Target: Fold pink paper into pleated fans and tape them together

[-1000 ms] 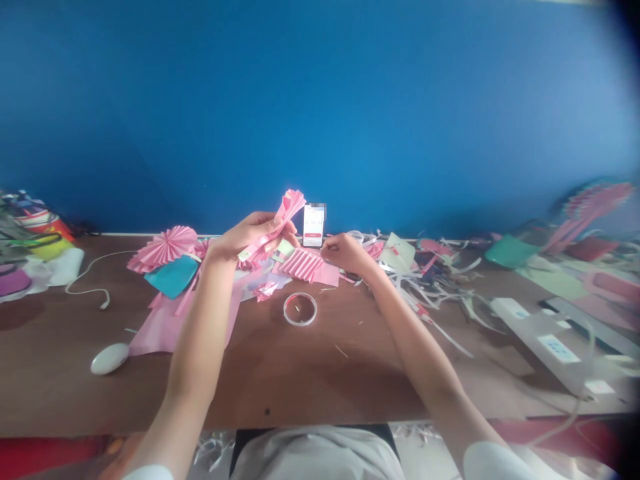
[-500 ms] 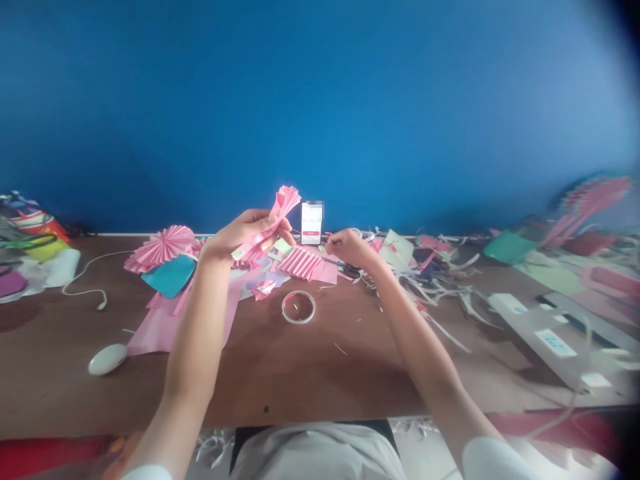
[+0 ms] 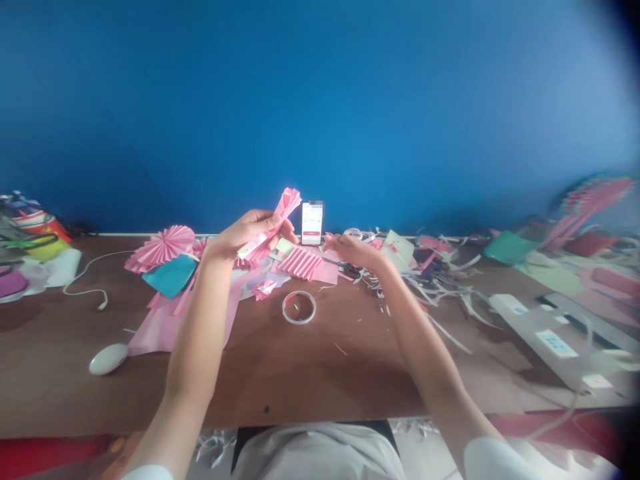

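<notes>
A folded strip of pleated pink paper [image 3: 281, 212] is pinched in my left hand [image 3: 253, 230], raised over the clutter at the back of the table. Its upper end flares out in pleats. My right hand [image 3: 350, 248] is low over the scraps just right of the phone, with its fingers stretched to the left and nothing visible in them. Below that hand lie scissors [image 3: 347, 269], partly hidden. Between my hands another pleated pink paper [image 3: 300, 264] rests on the table, with a small crumpled pink piece [image 3: 263, 289] nearby.
A phone [image 3: 312, 223] stands upright against the blue wall. A tape roll [image 3: 299, 307] lies mid-table. Pink paper fans [image 3: 167, 247], a teal paper [image 3: 171, 275] and a white mouse [image 3: 107, 359] are at left. Paper strips [image 3: 465, 300] and a power strip [image 3: 555, 343] are at right.
My right hand has dropped slightly, and its curled fingers have straightened out. My left hand still holds the pleated paper, shifted and turned only a little.
</notes>
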Available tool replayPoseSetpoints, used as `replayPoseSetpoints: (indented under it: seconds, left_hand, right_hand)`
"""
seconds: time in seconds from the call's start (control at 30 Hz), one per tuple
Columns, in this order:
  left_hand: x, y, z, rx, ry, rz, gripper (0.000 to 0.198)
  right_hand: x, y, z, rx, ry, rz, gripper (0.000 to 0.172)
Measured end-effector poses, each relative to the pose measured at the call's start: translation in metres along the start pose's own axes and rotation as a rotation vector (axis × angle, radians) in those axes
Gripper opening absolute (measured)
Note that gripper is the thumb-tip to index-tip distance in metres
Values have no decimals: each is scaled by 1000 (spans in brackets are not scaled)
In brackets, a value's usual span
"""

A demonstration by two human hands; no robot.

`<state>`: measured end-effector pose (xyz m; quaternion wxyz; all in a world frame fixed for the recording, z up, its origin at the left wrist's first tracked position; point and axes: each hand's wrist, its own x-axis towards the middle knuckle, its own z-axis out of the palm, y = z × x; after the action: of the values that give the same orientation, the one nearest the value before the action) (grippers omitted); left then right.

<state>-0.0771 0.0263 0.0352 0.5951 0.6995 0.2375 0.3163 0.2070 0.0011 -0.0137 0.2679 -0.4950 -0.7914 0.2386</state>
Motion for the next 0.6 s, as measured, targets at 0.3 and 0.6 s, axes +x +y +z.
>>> replayPoseSetpoints:
  seconds: [0.3, 0.6]
  left_hand:
    - [-2, 0, -6, -81, 86, -60, 30]
    - [0, -8, -7, -134, -12, 21, 28]
  right_hand:
    - [-24, -23, -33, 217, 119, -50, 38]
    - [-16, -19, -26, 206, 448, -72, 32]
